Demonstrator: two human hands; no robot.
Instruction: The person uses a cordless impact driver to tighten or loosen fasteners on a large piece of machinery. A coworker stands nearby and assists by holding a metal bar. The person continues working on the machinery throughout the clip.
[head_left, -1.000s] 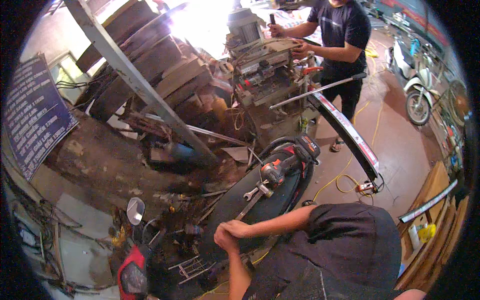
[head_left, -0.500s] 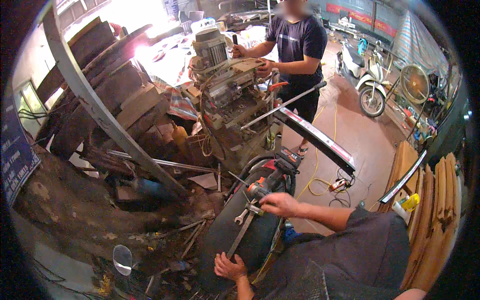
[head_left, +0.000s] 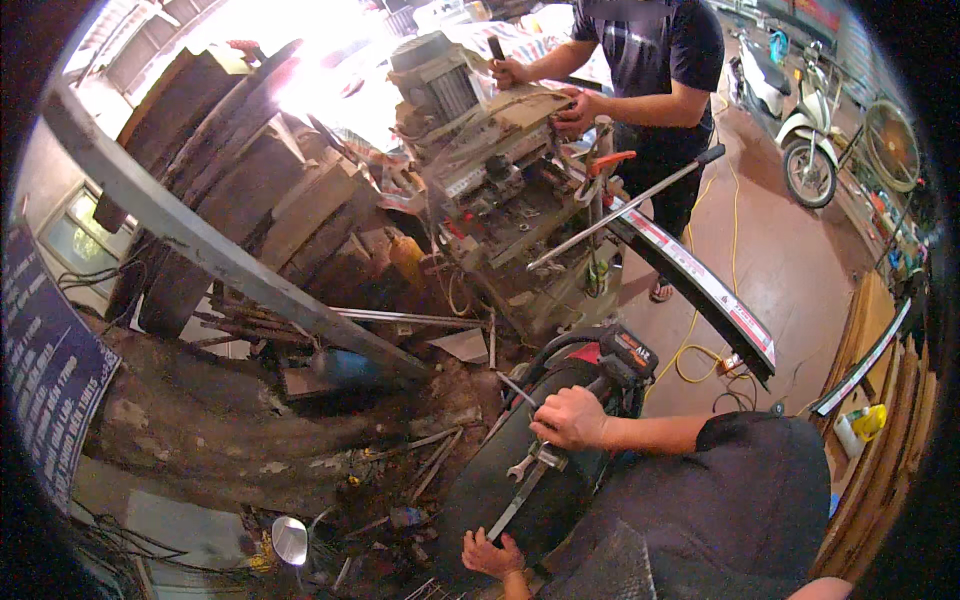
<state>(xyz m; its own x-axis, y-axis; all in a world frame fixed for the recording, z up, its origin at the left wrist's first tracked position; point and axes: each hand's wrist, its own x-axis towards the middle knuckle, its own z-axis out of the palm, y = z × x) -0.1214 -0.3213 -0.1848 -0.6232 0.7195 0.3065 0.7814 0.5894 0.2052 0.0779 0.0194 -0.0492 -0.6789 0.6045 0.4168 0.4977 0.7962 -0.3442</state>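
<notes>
My right hand (head_left: 570,418) is closed over the front part of a cordless drill, whose black and orange battery (head_left: 630,355) shows beyond it. The drill lies on a black motorcycle seat (head_left: 475,500). A thin metal rod (head_left: 517,388) sticks out past my knuckles; where it ends under the hand is hidden. Around the lower end of a flat metal bar (head_left: 515,510) curl the fingers of my left hand (head_left: 490,553). A metal fitting (head_left: 547,457) sits at the bar's upper end, just below my right hand. Beside it rests an open-end wrench (head_left: 521,467).
Across from me, a person (head_left: 650,60) has both hands at a dusty machine with a motor (head_left: 435,75). Its long lever (head_left: 630,208) and a boxed strip (head_left: 695,275) jut toward me. A slanted beam (head_left: 230,260) crosses the left. Timber (head_left: 890,460) leans at right.
My right hand has shifted from beside the metal fitting up onto the drill's front, covering it. My left hand stays at the bar's lower end. The whole view has swung slightly.
</notes>
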